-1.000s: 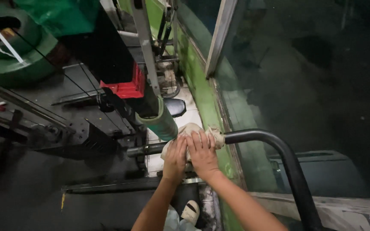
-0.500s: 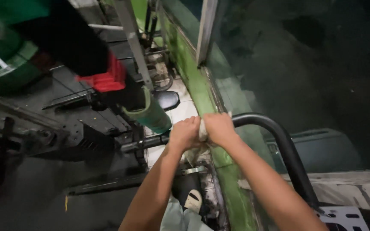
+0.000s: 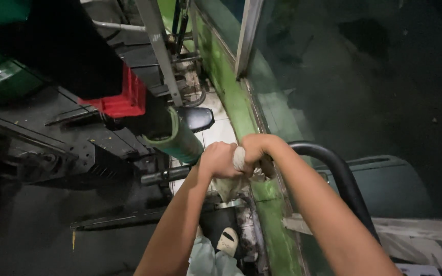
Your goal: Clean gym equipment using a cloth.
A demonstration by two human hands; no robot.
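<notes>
Both hands are clenched side by side on one crumpled off-white cloth [image 3: 240, 159]. The left hand [image 3: 218, 160] grips its left end; the right hand [image 3: 256, 148] grips its right end, above the green painted metal frame rail [image 3: 231, 94]. The cloth's long axis runs left to right between the fists, beside the curved black metal tube [image 3: 333, 163]. Both hands are equally near.

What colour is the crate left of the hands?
Red; the crate shows best in the head view, up and left of the left hand.
</notes>
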